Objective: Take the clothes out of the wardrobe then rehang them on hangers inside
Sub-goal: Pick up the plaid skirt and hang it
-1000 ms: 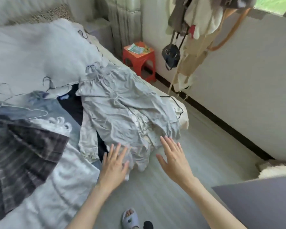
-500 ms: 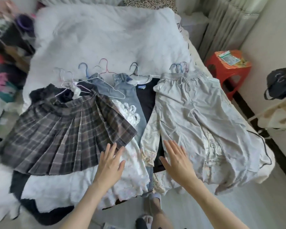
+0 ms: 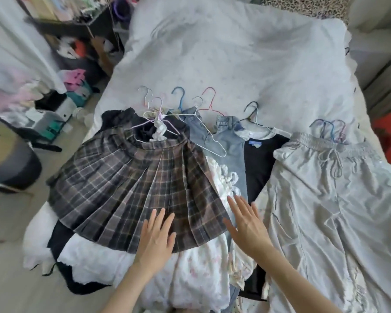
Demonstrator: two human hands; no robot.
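Clothes laid out on the bed, both hands flat and holding nothing.

Taking the plaid pleated skirt (image 3: 136,190) as landmark: the largest piece, the pale grey drawstring trousers (image 3: 325,199), lies well to its right, waistband toward the pillow end of the white duvet (image 3: 235,64), long axis running from there back to the person; soft, light, likely to slide, so best taken at the elastic waist. The skirt fans out from its waistband the same way, limp but pleated, best lifted by the hanger hooks (image 3: 158,105) above it. The denim jeans (image 3: 230,141), just right of it, look stiffer and heavier. The left hand (image 3: 155,240) lies over the skirt's hem and the right hand (image 3: 246,224) just right of it, fingers straight and spread.
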